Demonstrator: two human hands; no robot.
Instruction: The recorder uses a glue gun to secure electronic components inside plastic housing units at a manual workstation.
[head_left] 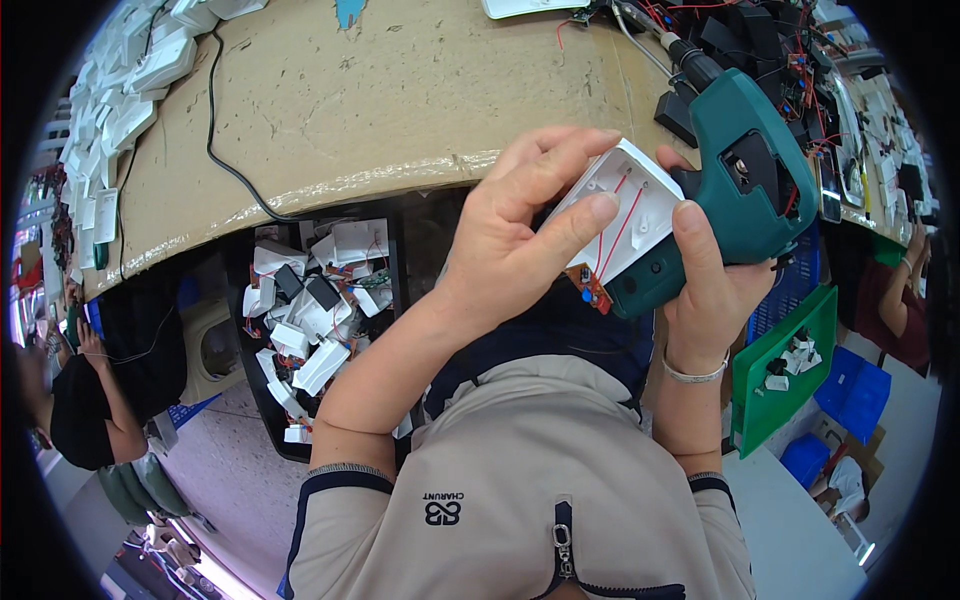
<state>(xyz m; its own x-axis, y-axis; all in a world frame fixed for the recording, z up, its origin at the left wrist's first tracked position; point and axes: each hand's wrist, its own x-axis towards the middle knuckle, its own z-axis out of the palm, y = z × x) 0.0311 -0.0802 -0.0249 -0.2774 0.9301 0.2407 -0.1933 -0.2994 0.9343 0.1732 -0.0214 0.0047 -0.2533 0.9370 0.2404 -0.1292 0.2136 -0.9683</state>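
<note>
The left hand [510,240] is curled around a white plastic housing [625,215] with red wires, its long axis tilted up toward the right, pressed against the green electric screwdriver [750,185] gripped just beyond by the closed right hand [715,285]

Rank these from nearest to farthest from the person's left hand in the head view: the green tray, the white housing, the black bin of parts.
1. White housing, held in the left hand.
2. Black bin of parts, below the bench, leftward.
3. Green tray, far right.
</note>
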